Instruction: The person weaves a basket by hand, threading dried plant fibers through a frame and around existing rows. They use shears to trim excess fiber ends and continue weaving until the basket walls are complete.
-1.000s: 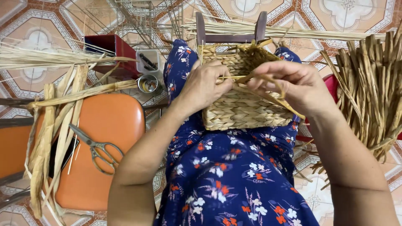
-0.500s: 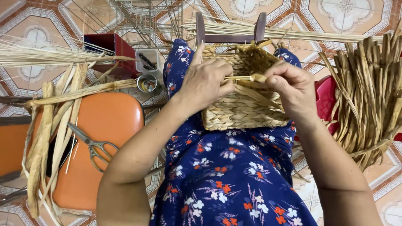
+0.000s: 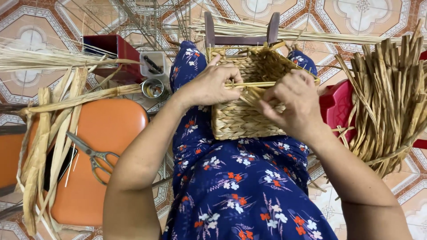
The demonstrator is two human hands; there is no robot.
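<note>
Head view looks down on a tiled floor (image 3: 378, 13) with brown and white patterns, where a person sits in a blue dress with flowers (image 3: 240, 186). At the person's left stands an orange stool (image 3: 111, 133); long flat dried leaves (image 3: 40, 151) hang over its edge and a pair of scissors (image 3: 93, 155) lies on the seat. At the right, a big bundle of dried brown stalks (image 3: 391, 98) leans over a red plastic stool (image 3: 336, 106). Farther away there is a red box (image 3: 104, 49), a small plastic holder (image 3: 153, 64) and a round metal tin (image 3: 152, 88).

On the lap rests the woven basket (image 3: 242, 111), set against a dark wooden frame (image 3: 240, 38). Its walls look already plaited up to near the rim, while loose fibre ends stick out at the top, so I judge the body is mostly done and the border is left to finish.

The left hand (image 3: 211, 84) lies on the left upper side of the basket, fingers curled, pressing one end of a thin strand (image 3: 253, 83). The right hand (image 3: 293, 104) is bent over the front wall, fingers closed in a pinch on the weaving fibre near the rim; how exactly the fingertips grip is hidden behind the hand.
</note>
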